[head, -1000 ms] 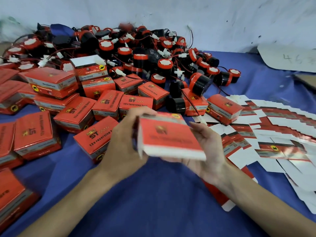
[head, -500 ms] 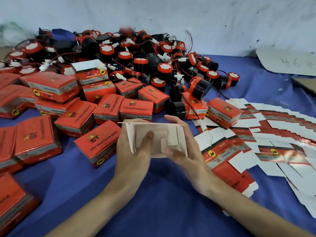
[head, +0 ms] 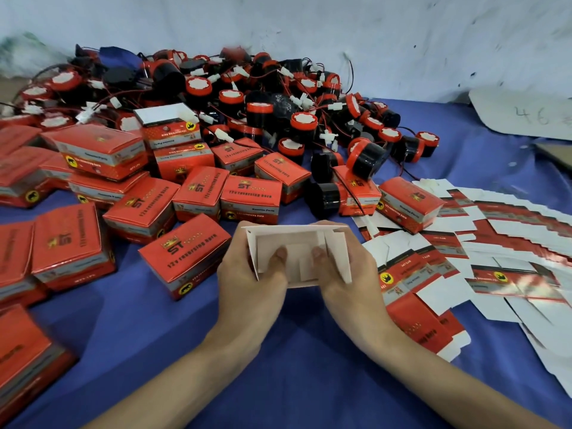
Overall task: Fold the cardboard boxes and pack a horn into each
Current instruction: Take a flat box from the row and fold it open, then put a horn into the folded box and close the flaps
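- Since half a second ago: right thumb now joins the left inside the cardboard box (head: 291, 239), which is turned a little more squarely toward the camera, with its white interior in view.
- Cardboard box: open and half-formed, with loose side flaps, held just above the near middle of the tabletop.
- Left hand (head: 247, 289): grips the box's left side, fingers curled behind it.
- Right hand (head: 353, 286): grips the right side likewise; both thumbs (head: 280, 253) press on the inner bottom flaps.
- Closed red boxes (head: 185, 258): many, printed "12v reversing horn", some stacked, spread from the middle to the left edge.
- Horns (head: 257, 109): black bodies with red rims, white connectors and thin wires, heaped along the far edge; several lie loose beside the boxes.
- Flat blanks (head: 510, 243): red-and-white, fanned out and overlapping toward the right edge.
- Blue cloth (head: 294, 366): covers the tabletop, slightly creased.
- Cardboard sheet (head: 526, 119): pale, with handwritten digits, at the far right corner.
- Wall (head: 309, 26): whitish, scuffed and marked, directly behind the far edge.
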### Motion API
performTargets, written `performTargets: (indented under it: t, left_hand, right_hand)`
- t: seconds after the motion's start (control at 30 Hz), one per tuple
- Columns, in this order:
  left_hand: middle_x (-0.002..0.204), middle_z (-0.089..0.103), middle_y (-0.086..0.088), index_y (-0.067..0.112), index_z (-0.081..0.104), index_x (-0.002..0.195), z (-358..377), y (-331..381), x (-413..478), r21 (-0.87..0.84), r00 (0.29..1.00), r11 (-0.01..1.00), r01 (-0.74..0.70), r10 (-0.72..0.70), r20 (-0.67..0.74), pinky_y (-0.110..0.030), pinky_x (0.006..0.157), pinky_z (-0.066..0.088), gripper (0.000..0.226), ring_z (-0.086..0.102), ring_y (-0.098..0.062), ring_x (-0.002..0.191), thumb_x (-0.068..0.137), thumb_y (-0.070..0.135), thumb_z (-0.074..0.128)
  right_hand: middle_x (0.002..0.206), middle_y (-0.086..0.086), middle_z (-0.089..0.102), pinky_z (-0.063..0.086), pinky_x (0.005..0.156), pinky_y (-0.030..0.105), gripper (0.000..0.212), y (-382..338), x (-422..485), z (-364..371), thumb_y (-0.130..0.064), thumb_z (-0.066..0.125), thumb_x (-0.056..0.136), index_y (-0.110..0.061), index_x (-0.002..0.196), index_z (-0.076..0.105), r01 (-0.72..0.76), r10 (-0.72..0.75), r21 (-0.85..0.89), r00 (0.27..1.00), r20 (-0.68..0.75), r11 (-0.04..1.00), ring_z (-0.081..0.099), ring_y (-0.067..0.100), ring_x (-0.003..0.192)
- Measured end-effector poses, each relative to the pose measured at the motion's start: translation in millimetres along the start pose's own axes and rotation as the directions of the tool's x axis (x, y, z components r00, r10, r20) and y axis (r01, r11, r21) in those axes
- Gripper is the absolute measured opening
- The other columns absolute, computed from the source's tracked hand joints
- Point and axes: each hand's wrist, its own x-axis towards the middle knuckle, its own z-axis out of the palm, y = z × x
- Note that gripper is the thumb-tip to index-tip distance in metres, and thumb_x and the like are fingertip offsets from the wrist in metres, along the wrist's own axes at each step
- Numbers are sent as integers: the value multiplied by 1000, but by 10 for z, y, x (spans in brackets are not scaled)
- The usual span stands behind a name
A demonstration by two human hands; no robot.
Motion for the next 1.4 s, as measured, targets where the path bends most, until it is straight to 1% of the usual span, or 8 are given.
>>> performTargets:
  t: [0.23, 0.43, 0.6, 0.67, 0.73, 0.9, 1.17, 1.4]
  left_hand:
    - [90, 68, 9, 28, 61, 93, -75, 5, 71, -7, 998, 999, -46, 45, -47, -22, 73, 55, 33, 65, -5, 87, 80, 0, 72]
    - [111, 61, 10, 32, 48, 112, -130, 93, 112, -112, 980, 988, -106, 123, 159, -25, 81, 52, 36, 61, -7, 104, 81, 42, 63]
    - [111, 53, 22, 49, 26, 126, -151, 25, 161, 24, 977, 982, -188, 185, 103, -12, 81, 45, 58, 57, 0, 104, 83, 38, 63]
    - [113, 45, 24, 52, 20, 124, -156, -16, 214, 83, 977, 975, -207, 202, 64, -16, 82, 45, 59, 56, -5, 101, 85, 28, 58]
    - [120, 40, 24, 48, 25, 121, -169, -50, 231, 142, 956, 946, -292, 286, 56, -22, 89, 45, 55, 52, -10, 107, 87, 18, 57]
    - [111, 48, 2, 27, 52, 106, -167, -70, 231, 302, 912, 860, -411, 381, 155, -3, 91, 29, 25, 43, 10, 107, 86, 14, 57]
    - [108, 51, 5, 19, 55, 106, -154, -80, 260, 327, 942, 883, -336, 320, 104, -2, 86, 31, 19, 46, 7, 103, 87, 19, 56]
    - [108, 45, 12, 19, 55, 109, -165, -97, 265, 365, 944, 870, -330, 315, 102, 2, 85, 26, 21, 40, 17, 103, 89, 22, 53]
  right_hand:
    - [128, 6, 48, 47, 88, 17, 55, -13, -59, -23, -30, 58, 83, -1, 129, 50, 329, -303, -244, 943, 138, 912, 49, 9, 117]
    - [95, -23, 65, 49, 62, 11, 39, -117, 52, -104, -60, 61, 71, -44, 106, 52, 25, -6, -86, 977, 211, 996, 65, -1, 84]
    - [81, -17, 70, 49, 89, 32, 23, 55, 488, -395, -33, 45, 96, -21, 92, 64, -139, 237, -245, 870, 433, 959, 64, -5, 79]
    - [96, -11, 69, 45, 88, 24, 39, 44, 676, -542, -40, 38, 99, -15, 102, 68, 115, -36, -330, 971, 238, 937, 63, 4, 92]
    - [117, 7, 61, 38, 94, 28, 41, 87, 872, -608, -38, 55, 93, -7, 119, 62, 391, -273, -650, 921, 280, 651, 54, 25, 110]
    - [145, 3, 36, 31, 99, 43, 76, 343, 1152, -467, -44, 61, 86, -18, 148, 23, 415, 117, -895, 893, 435, 165, 27, 27, 129]
    - [111, 1, 45, 31, 86, 2, 58, 102, 913, -521, -41, 79, 69, -20, 117, 53, 369, -350, -447, 928, 127, 815, 42, -5, 100]
    - [116, -6, 57, 52, 80, 19, 59, -289, 858, -608, -34, 82, 61, -34, 112, 53, 160, -155, -136, 987, 44, 978, 60, 6, 103]
